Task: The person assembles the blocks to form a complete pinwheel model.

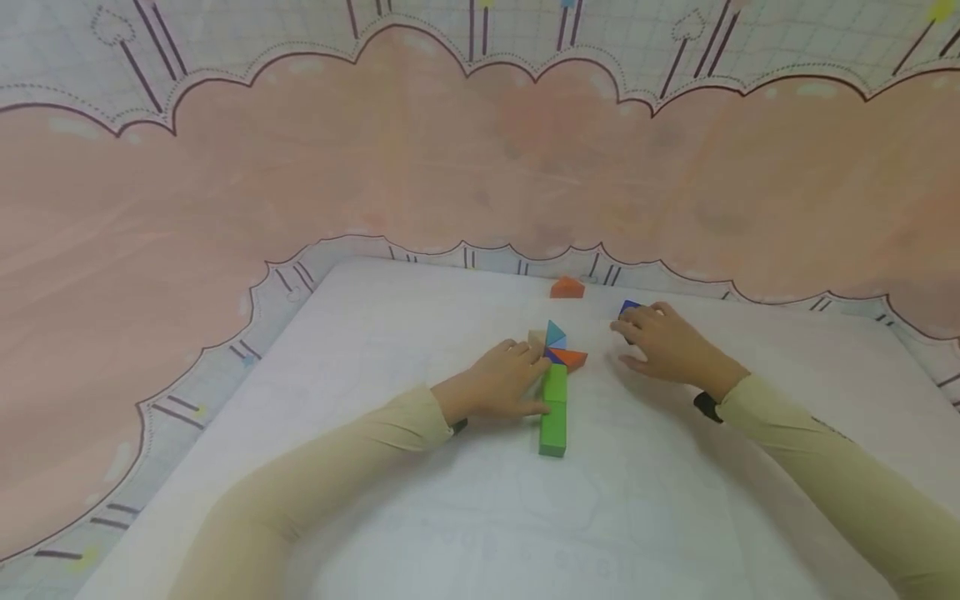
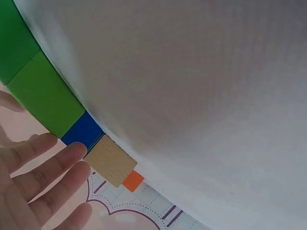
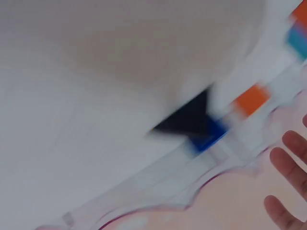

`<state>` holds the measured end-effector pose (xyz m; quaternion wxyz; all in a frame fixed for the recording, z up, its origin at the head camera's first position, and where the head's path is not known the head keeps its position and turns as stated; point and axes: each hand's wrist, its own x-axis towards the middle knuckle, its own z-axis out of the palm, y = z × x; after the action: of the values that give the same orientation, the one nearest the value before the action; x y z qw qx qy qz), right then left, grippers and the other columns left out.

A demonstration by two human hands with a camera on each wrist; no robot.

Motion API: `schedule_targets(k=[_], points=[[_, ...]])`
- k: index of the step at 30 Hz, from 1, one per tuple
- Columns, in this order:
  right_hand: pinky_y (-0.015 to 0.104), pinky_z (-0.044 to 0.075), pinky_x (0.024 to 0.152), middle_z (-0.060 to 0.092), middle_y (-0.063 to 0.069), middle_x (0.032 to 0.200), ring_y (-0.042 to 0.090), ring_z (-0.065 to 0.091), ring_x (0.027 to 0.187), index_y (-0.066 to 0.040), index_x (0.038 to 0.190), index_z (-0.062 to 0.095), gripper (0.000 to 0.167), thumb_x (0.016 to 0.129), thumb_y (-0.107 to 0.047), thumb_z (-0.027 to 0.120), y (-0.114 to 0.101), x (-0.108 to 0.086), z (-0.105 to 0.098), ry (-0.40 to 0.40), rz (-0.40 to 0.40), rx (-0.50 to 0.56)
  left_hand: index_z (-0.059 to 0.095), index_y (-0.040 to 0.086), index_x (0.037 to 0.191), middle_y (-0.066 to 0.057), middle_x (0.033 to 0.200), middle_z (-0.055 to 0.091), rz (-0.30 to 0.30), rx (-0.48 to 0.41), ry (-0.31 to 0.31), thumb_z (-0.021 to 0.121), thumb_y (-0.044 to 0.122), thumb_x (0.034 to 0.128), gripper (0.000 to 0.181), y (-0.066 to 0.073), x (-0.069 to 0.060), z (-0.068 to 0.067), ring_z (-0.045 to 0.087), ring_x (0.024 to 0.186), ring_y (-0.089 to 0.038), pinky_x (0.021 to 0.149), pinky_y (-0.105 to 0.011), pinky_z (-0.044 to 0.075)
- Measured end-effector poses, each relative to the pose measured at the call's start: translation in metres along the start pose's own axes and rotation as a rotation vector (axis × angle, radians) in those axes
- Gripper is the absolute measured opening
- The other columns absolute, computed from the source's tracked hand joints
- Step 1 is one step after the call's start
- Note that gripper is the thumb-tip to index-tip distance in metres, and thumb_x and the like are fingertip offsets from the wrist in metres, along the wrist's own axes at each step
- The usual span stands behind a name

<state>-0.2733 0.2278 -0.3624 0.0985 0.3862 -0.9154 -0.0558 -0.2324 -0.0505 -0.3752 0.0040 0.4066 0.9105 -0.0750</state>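
Note:
Two green blocks point(image 1: 553, 429) lie end to end on the white table. At their far end is a cluster: a teal triangle point(image 1: 554, 332), an orange triangle point(image 1: 574, 358), smaller blue pieces and a plain wooden block point(image 2: 112, 160). My left hand point(image 1: 502, 379) rests along the left side of this row, its fingers extended against the green and blue pieces. To the right, my right hand point(image 1: 663, 342) reaches over a dark blue triangular block point(image 3: 189, 117). Its fingers look spread and loose in the right wrist view, apart from the block.
An orange block point(image 1: 567, 288) with a peaked top sits near the table's point(image 1: 420, 292) far edge, beyond the cluster. A pink and white patterned cloth point(image 1: 480, 167) surrounds the table at the back and left.

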Motion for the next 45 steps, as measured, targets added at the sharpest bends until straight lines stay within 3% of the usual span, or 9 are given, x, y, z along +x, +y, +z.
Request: schedule_targets(k=[6,12,17,24,32,40,45], points=[[0.058,0.040,0.095,0.060,0.019,0.112,0.037,0.055,0.106,-0.001,0.125,0.052,0.058,0.077,-0.024,0.075,0.044,0.005,0.008,-0.132,0.094,-0.077,0.045,0.012,0.133,-0.007,0.136,0.048,-0.013,-0.036,-0.015,0.046,0.064,0.0877,0.068,0.000,0.000,0.003,0.048,0.122,-0.021,0.105,-0.038,0.039],[0.063,0.037,0.098,0.062,0.022,0.113,0.041,0.056,0.107,0.001,0.131,0.048,0.060,0.078,-0.015,0.071,0.056,0.014,0.013,-0.215,0.097,-0.108,0.044,0.011,0.135,-0.007,0.137,0.047,-0.015,-0.044,-0.011,0.046,0.064,0.0878,0.070,-0.001,0.000,0.005,0.047,0.123,-0.021,0.106,-0.038,0.039],[0.061,0.038,0.099,0.065,0.021,0.112,0.039,0.058,0.107,-0.002,0.130,0.050,0.053,0.082,-0.011,0.067,0.061,0.025,0.021,-0.251,0.080,-0.146,0.045,0.012,0.133,-0.006,0.135,0.049,-0.012,-0.055,-0.007,0.046,0.063,0.0877,0.068,0.000,0.001,0.007,0.048,0.122,-0.020,0.105,-0.037,0.039],[0.057,0.040,0.099,0.065,0.020,0.112,0.037,0.060,0.105,-0.005,0.128,0.052,0.047,0.083,-0.005,0.064,0.058,0.040,0.029,-0.211,0.055,-0.149,0.045,0.013,0.132,-0.006,0.137,0.048,-0.019,-0.047,-0.013,0.045,0.064,0.0879,0.068,0.000,0.001,0.007,0.047,0.124,-0.020,0.106,-0.037,0.039],[0.055,0.038,0.104,0.065,0.017,0.116,0.035,0.059,0.109,-0.008,0.131,0.051,0.042,0.089,-0.005,0.058,0.047,0.061,0.029,-0.216,0.057,-0.118,0.044,0.013,0.134,-0.006,0.137,0.048,-0.028,-0.053,-0.019,0.046,0.064,0.0881,0.069,0.001,0.000,0.005,0.046,0.126,-0.020,0.107,-0.037,0.038],[0.057,0.042,0.100,0.067,0.015,0.109,0.035,0.063,0.100,-0.014,0.127,0.050,0.041,0.088,-0.005,0.061,0.033,0.081,0.026,-0.161,-0.027,-0.094,0.043,0.012,0.134,-0.004,0.133,0.051,-0.017,-0.033,-0.019,0.043,0.064,0.0885,0.069,0.001,0.000,0.004,0.048,0.123,-0.019,0.105,-0.036,0.039],[0.060,0.039,0.101,0.061,0.016,0.124,0.038,0.062,0.107,-0.017,0.134,0.046,0.047,0.091,-0.007,0.059,0.023,0.095,0.026,-0.144,-0.077,-0.126,0.043,0.012,0.135,-0.005,0.133,0.051,-0.017,-0.040,-0.025,0.043,0.064,0.0887,0.070,0.001,0.000,0.003,0.048,0.123,-0.020,0.106,-0.037,0.039]])
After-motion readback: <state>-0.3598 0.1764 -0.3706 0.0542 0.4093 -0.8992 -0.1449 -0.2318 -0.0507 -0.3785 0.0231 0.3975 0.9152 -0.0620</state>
